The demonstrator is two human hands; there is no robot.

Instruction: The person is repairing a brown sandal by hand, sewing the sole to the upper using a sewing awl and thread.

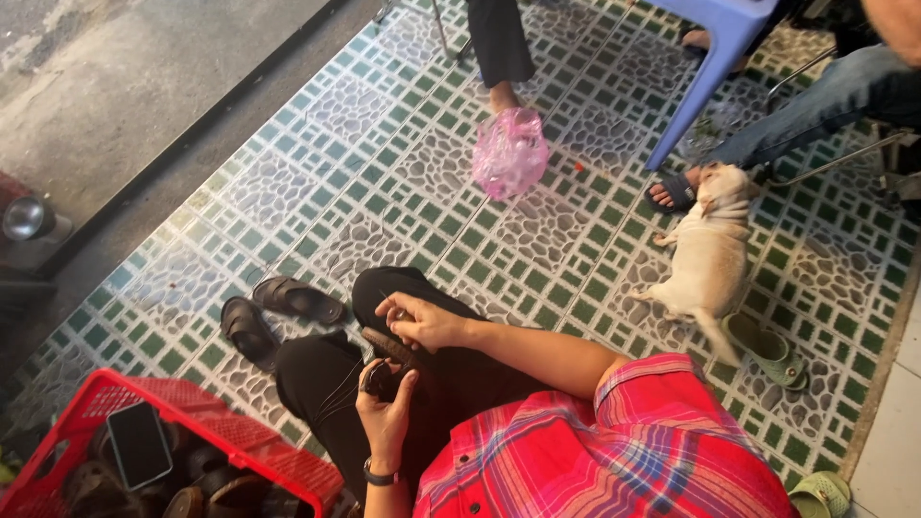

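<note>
Both hands grasp one dark shoe (387, 353) on the lap: left hand (386, 408) near, right hand (422, 321) farther. Two black sandals (273, 312) lie left; one red crate (240, 436), one phone (139, 444), one dog (710, 254) right.

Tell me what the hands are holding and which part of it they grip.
Both hands hold one dark brown, strap-like piece over the lap: the right hand pinches its upper end, the left hand grips its lower end. What it is cannot be told.
</note>
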